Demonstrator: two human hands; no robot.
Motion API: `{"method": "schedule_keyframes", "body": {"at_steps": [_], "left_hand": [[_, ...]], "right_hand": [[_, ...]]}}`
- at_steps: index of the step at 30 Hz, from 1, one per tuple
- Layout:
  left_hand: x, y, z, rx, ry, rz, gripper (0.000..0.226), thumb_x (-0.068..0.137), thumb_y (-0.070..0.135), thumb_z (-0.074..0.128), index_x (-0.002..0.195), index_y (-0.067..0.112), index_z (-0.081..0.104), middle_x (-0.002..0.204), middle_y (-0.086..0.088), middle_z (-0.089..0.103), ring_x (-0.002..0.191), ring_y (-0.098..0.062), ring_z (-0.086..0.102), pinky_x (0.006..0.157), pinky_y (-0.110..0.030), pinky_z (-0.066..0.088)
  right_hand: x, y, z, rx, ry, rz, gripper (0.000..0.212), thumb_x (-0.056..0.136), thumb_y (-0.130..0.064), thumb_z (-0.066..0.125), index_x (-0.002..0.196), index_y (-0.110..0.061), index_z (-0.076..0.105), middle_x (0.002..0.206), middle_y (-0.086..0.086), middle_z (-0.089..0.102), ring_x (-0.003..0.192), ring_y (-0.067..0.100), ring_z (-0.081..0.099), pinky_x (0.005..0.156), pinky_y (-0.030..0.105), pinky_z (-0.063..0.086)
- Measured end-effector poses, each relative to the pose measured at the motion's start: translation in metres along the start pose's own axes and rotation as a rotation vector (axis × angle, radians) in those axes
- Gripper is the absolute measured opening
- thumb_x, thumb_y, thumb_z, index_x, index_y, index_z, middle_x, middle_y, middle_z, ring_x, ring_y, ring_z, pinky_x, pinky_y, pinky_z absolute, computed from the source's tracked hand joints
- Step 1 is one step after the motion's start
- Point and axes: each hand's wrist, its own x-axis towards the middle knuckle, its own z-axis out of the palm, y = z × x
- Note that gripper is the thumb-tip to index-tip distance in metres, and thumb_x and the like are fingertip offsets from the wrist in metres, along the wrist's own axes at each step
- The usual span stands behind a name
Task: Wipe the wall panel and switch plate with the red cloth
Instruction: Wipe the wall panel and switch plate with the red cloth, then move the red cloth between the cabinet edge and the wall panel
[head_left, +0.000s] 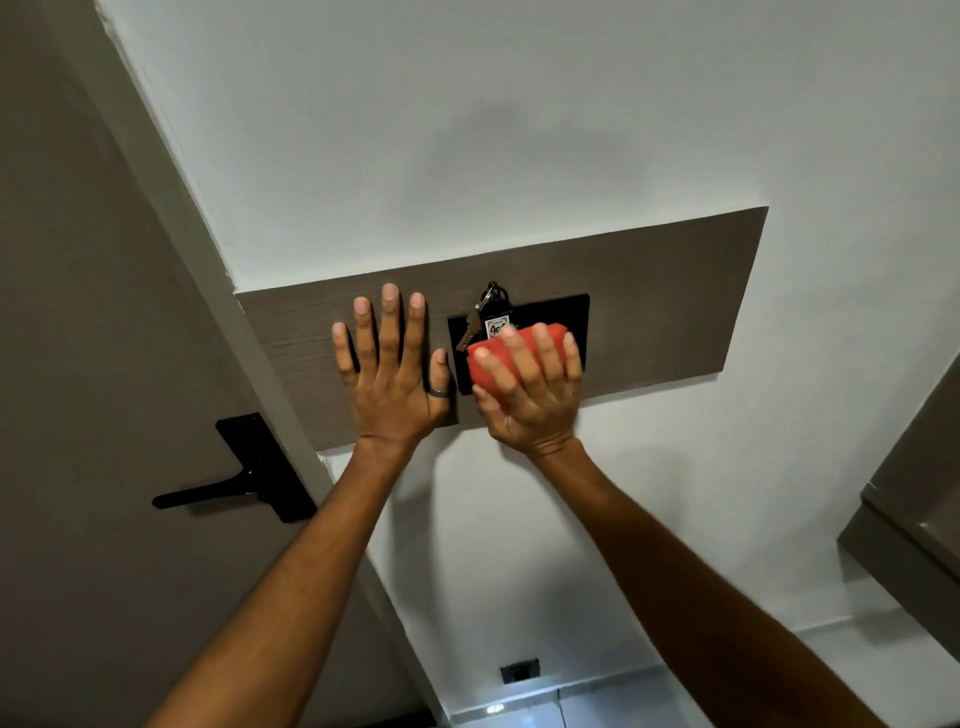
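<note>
A brown wood-grain wall panel (670, 296) runs across the white wall. In its middle sits a black switch plate (561, 312), with a key and a white tag (491, 319) hanging from its top left. My right hand (530, 389) presses a folded red cloth (511, 351) flat on the lower part of the plate, covering most of it. My left hand (392, 369) lies flat on the panel just left of the plate, fingers spread, a ring on the thumb.
A brown door (104, 364) with a black lever handle (239, 478) stands at the left, beside its pale frame. A small black socket (519, 671) sits low on the wall. A brown cabinet edge (914, 499) juts in at the right.
</note>
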Motion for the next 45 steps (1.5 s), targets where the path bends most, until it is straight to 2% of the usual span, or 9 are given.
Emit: {"method": "schedule_keyframes", "body": {"at_steps": [3,8,13,18,25,35,39,43,45], "left_hand": [[0.004,0.001,0.001,-0.004,-0.004,-0.013,0.066,0.103,0.041,0.038,0.162,0.018,0.021,0.165,-0.01,0.028,0.159,-0.027,0.004,0.129,-0.05,0.005],[-0.005,-0.003,-0.001,0.02,-0.026,0.013,0.066,0.103,0.041,0.038,0.162,0.018,0.022,0.166,-0.01,0.026,0.159,-0.028,0.005,0.128,-0.051,0.006],[0.003,0.0,-0.002,0.012,-0.024,0.009,0.065,0.103,0.04,0.038,0.161,0.017,0.025,0.164,-0.012,0.029,0.158,-0.028,0.008,0.127,-0.052,0.009],[-0.001,0.0,-0.004,0.015,-0.032,0.009,0.065,0.102,0.04,0.039,0.16,0.015,0.026,0.165,-0.012,0.029,0.158,-0.029,0.009,0.128,-0.052,0.008],[0.005,-0.001,-0.002,0.018,-0.033,0.031,0.067,0.1,0.039,0.041,0.16,0.014,0.024,0.162,-0.016,0.034,0.15,-0.041,0.027,0.128,-0.052,0.006],[-0.02,0.015,-0.02,-0.059,-0.217,-0.062,0.062,0.107,0.037,0.036,0.162,0.012,0.021,0.166,-0.017,0.025,0.158,-0.027,-0.001,0.13,-0.049,0.003],[-0.088,0.046,-0.048,-0.214,-0.442,-0.192,0.064,0.105,0.034,0.039,0.161,0.006,0.022,0.169,-0.017,0.017,0.159,-0.031,0.007,0.128,-0.055,0.015],[-0.149,0.116,-0.07,-0.375,-0.653,-0.104,0.063,0.102,0.033,0.042,0.158,0.006,0.03,0.167,-0.017,0.023,0.158,-0.031,0.011,0.125,-0.059,0.021],[-0.156,0.158,-0.071,-0.466,-0.732,-0.015,0.062,0.102,0.033,0.043,0.157,0.008,0.031,0.166,-0.016,0.027,0.158,-0.029,0.012,0.124,-0.058,0.023]], "right_hand": [[0.004,-0.029,0.007,-0.006,0.051,0.269,0.041,0.103,-0.044,0.049,0.14,-0.027,0.055,0.147,0.007,0.053,0.151,0.031,0.036,0.125,0.054,0.026],[-0.015,0.025,-0.003,-0.002,-0.025,-0.271,0.043,0.099,-0.04,0.049,0.14,-0.03,0.058,0.144,0.003,0.057,0.144,0.032,0.042,0.12,0.056,0.03],[-0.01,-0.006,0.0,0.035,0.003,0.268,0.046,0.1,-0.042,0.051,0.143,-0.027,0.05,0.15,0.006,0.051,0.154,0.029,0.033,0.127,0.055,0.024],[-0.011,0.025,-0.012,0.001,-0.07,0.045,0.045,0.098,-0.041,0.053,0.139,-0.024,0.054,0.147,0.007,0.053,0.143,0.036,0.044,0.124,0.056,0.027],[0.031,0.012,-0.013,0.074,-0.044,0.245,0.047,0.101,-0.042,0.044,0.142,-0.025,0.058,0.149,0.005,0.059,0.151,0.032,0.04,0.127,0.055,0.026],[-0.021,0.057,-0.043,0.001,-0.238,-0.107,0.047,0.097,-0.028,0.055,0.144,-0.021,0.055,0.151,0.004,0.055,0.141,0.033,0.053,0.109,0.051,0.047],[-0.044,0.062,-0.084,0.199,-0.346,0.358,0.05,0.096,-0.01,0.05,0.146,-0.014,0.055,0.154,0.006,0.054,0.147,0.029,0.047,0.109,0.043,0.044],[-0.058,0.062,-0.136,0.817,-0.247,1.495,0.04,0.105,-0.007,0.051,0.144,-0.016,0.056,0.134,-0.01,0.067,0.111,0.007,0.068,0.09,0.029,0.059],[-0.073,0.08,-0.159,1.108,-0.246,1.97,0.04,0.107,-0.017,0.047,0.146,-0.01,0.053,0.125,0.004,0.065,0.101,0.015,0.067,0.084,0.031,0.057]]}}
